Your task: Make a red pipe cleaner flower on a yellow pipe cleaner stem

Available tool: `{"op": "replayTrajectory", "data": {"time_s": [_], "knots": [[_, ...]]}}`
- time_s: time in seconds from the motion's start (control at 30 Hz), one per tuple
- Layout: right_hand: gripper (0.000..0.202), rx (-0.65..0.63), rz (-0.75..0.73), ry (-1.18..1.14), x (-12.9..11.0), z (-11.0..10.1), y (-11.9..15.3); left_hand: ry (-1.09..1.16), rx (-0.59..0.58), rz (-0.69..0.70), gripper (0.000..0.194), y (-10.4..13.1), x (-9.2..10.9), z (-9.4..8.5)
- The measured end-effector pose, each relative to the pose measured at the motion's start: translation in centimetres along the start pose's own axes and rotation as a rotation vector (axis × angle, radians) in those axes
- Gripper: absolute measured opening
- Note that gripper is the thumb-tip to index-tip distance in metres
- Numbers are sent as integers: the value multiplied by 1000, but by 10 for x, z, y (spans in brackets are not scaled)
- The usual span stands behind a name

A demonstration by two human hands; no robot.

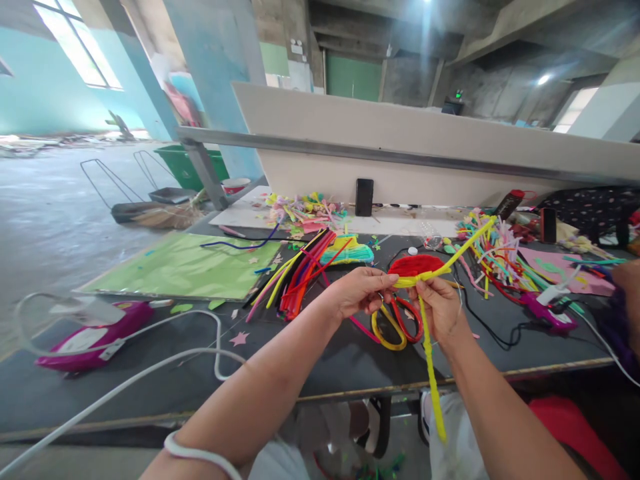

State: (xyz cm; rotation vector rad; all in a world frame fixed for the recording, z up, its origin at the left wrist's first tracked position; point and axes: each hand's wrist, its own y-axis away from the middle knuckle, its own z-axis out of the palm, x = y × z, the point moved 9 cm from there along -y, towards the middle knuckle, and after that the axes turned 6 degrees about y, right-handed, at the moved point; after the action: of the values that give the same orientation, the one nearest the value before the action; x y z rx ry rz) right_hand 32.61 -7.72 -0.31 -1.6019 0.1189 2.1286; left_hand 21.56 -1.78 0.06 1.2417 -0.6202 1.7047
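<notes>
Yellow pipe cleaners (434,383) are held up between both hands above the table's front part. My left hand (364,292) pinches the bunched left end of them. At the crossing point, my right hand (440,307) grips with thumb and fingers; one yellow length sticks up to the right and another hangs below the table edge. Just behind the hands lies a red oval piece (419,265) that looks made of pipe cleaners, partly covered. Beneath them, scissors with one yellow and one red handle loop (389,328) rest on the dark table.
Loose pipe cleaners in several colours (300,277) lie left of my hands, near a yellow and turquoise piece (349,251). A green sheet (185,267) is further left. Magenta devices with white cables (95,333) sit at both sides. A black phone (365,197) leans against the white board (320,170).
</notes>
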Motion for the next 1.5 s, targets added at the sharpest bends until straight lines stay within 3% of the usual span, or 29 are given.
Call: {"op": "replayTrajectory", "data": {"time_s": [0.43,0.67,0.97,1.5], "knots": [[14,5,20,8,1,3,4,81,-31,-65,30,1,-3,2],[14,-3,11,-4,3,1,3,49,18,-19,31,-1,-1,-2],[15,33,-38,12,-9,-4,1,-54,-120,-70,36,3,-3,1],[11,-10,-86,-57,-8,0,-1,141,-104,-3,27,-2,0,2]]}}
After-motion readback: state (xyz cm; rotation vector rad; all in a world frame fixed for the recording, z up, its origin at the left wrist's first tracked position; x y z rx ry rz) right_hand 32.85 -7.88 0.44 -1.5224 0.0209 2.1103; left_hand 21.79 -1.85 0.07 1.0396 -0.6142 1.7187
